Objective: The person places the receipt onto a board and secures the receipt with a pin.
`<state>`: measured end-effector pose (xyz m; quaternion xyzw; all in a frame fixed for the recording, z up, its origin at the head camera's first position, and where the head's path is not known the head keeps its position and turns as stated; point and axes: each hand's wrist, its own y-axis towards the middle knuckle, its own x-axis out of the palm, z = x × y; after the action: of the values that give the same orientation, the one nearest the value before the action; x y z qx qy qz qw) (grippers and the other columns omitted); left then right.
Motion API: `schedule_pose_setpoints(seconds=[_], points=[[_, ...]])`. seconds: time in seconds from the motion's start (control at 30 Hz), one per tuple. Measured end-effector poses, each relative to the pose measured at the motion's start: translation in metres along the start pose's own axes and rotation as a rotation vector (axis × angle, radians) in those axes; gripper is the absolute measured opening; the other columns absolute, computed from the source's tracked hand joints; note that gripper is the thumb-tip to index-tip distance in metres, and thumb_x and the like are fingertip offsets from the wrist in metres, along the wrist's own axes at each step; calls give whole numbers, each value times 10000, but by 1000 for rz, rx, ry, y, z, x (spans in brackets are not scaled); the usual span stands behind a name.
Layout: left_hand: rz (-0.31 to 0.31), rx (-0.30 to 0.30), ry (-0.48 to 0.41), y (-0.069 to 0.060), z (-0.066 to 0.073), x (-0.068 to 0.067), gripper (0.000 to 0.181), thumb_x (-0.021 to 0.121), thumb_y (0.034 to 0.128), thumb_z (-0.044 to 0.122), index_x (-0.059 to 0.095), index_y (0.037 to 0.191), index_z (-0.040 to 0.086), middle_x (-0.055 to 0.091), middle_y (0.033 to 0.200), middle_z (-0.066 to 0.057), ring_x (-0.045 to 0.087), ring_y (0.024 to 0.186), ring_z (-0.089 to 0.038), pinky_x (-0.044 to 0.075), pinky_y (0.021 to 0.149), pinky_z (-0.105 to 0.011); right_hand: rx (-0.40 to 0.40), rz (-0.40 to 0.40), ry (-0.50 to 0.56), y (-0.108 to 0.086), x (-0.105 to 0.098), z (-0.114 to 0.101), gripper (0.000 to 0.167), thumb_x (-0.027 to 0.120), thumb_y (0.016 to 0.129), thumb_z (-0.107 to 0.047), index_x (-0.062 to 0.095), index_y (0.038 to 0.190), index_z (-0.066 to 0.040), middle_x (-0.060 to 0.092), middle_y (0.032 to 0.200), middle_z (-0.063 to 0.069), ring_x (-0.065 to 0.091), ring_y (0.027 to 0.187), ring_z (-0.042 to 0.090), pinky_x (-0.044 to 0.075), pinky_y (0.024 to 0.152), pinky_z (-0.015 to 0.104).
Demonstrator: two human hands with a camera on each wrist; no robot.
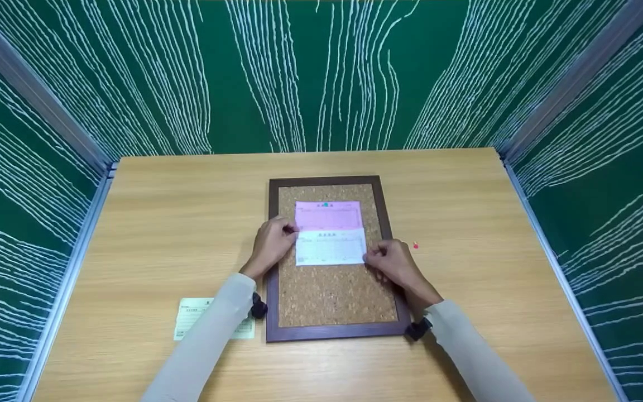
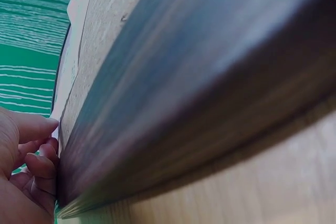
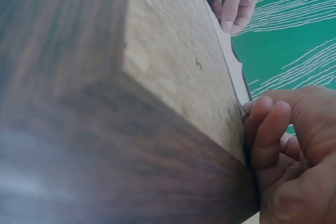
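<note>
A white printed slip (image 1: 330, 248) lies on a cork board (image 1: 332, 296) with a dark brown frame (image 1: 332, 333), its top edge along the bottom of a pink slip (image 1: 327, 216). A green pushpin (image 1: 326, 204) sits at the pink slip's top. My left hand (image 1: 272, 244) pinches the white slip near its upper left corner, while my right hand (image 1: 395, 261) holds its lower right corner between thumb and fingers. In the left wrist view, the left thumb and fingers (image 2: 39, 128) meet at the paper's edge. The right wrist view shows curled right fingers (image 3: 268, 129) at the board's side.
A red pushpin (image 1: 416, 245) lies on the wooden table (image 1: 466, 212) to the right of the board. Left of the board is a pale green slip (image 1: 186, 318), partly covered by my left sleeve (image 1: 210, 329). Green walls (image 1: 433, 50) with white lines surround the table.
</note>
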<state>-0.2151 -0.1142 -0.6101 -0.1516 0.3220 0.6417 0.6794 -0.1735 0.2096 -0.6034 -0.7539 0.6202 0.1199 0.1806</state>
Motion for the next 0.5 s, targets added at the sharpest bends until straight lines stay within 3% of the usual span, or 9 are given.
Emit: schedule_pose_setpoints(seconds=[0.2, 0.3, 0.5], points=[[-20, -16, -14, 0, 0, -1, 52, 765, 946, 48, 816, 936, 47, 742, 990, -65, 708, 923, -254, 586, 837, -417, 7, -2, 3, 0, 0, 0, 164, 738, 948, -55, 724, 785, -57, 626, 574, 12, 534, 417, 91, 435, 384, 211], [-13, -20, -28, 2, -8, 3, 48, 782, 934, 52, 815, 913, 79, 747, 988, -44, 707, 930, -240, 573, 847, -399, 10, -5, 4, 0, 0, 1, 165, 743, 953, -54, 723, 790, -58, 627, 583, 15, 529, 423, 91, 426, 384, 210], [-12, 37, -11, 2, -13, 5, 30, 811, 925, 57, 795, 906, 39, 743, 1001, -58, 705, 933, -247, 579, 849, -398, 4, -18, 0, -1, -1, 0, 158, 743, 957, -41, 730, 800, -45, 625, 595, 17, 523, 430, 87, 418, 385, 206]])
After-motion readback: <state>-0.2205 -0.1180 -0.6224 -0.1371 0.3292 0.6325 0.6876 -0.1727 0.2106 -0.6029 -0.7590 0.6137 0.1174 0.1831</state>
